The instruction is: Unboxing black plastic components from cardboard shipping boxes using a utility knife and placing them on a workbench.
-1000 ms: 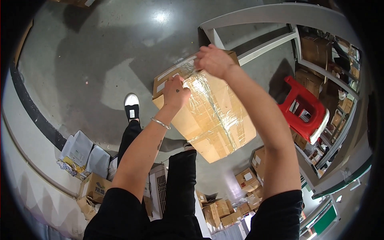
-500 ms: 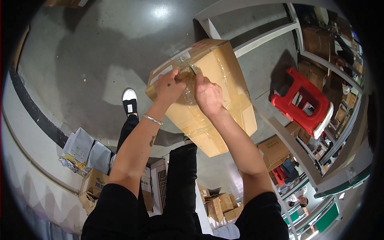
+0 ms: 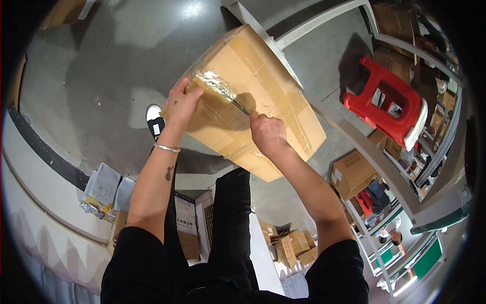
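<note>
My right hand (image 3: 268,130) is closing firmly around a thin dark tool (image 3: 240,106), perhaps a blade or scissors, whose far end is pointing up and leftward into the clear tape (image 3: 215,83). My left hand (image 3: 183,99), with a bangle (image 3: 167,148) on its wrist, is resting at the left edge of the cardboard box (image 3: 268,76), fingers bending over it; how tightly they are gripping I cannot tell. The box is sitting tilted in front of me, beyond my knees, and what is bearing its weight is hidden. Because the tool is aiming towards my left hand's side, a sudden give in the tape could be sending its tip at those fingers. Too much depth could be scoring whatever is lying inside. The wrinkled, shiny tape could also be snagging the tool and twisting it in my grip. With the box leaning, a hard push could be tipping or sliding it towards my shoe (image 3: 156,121) on the left or against the grey metal frame (image 3: 334,17) just beyond. Farther right a red stool (image 3: 387,101) is standing apart from the box, so it is posing less trouble.
</note>
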A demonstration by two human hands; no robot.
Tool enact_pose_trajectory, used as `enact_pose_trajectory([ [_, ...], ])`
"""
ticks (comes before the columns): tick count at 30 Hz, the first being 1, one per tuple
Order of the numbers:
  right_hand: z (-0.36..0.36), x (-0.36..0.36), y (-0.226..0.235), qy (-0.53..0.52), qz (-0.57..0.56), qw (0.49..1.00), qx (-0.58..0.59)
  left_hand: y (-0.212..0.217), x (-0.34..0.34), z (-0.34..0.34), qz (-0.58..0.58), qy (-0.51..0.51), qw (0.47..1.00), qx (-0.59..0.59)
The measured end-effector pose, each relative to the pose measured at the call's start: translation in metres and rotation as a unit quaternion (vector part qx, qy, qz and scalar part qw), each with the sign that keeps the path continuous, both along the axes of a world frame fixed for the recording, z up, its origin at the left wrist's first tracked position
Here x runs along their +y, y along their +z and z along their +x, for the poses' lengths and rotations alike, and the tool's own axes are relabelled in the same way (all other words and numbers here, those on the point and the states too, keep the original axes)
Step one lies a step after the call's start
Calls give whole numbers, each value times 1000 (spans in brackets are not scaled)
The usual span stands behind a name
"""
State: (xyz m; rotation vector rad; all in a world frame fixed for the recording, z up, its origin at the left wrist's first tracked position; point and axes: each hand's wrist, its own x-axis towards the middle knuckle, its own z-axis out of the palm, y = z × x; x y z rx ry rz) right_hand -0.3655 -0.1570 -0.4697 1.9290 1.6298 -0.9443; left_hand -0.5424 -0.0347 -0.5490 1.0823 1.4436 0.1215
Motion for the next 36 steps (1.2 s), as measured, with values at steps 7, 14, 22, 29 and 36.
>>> enact_pose_trajectory([
  [7,22,-97,2,32,-72,993,-84,30,-1,18,12,113,993,-43],
  [14,73,-222,33,-50,-134,983,-111,45,-19,-9,47,164,980,-98],
  [22,72,-277,60,-139,-32,982,-120,18,-24,-48,69,197,968,-137],
  [29,83,-258,12,-105,92,984,-112,47,-39,-127,104,93,980,-145],
  [36,124,-275,79,-265,47,958,-103,84,-113,-173,119,186,970,97],
])
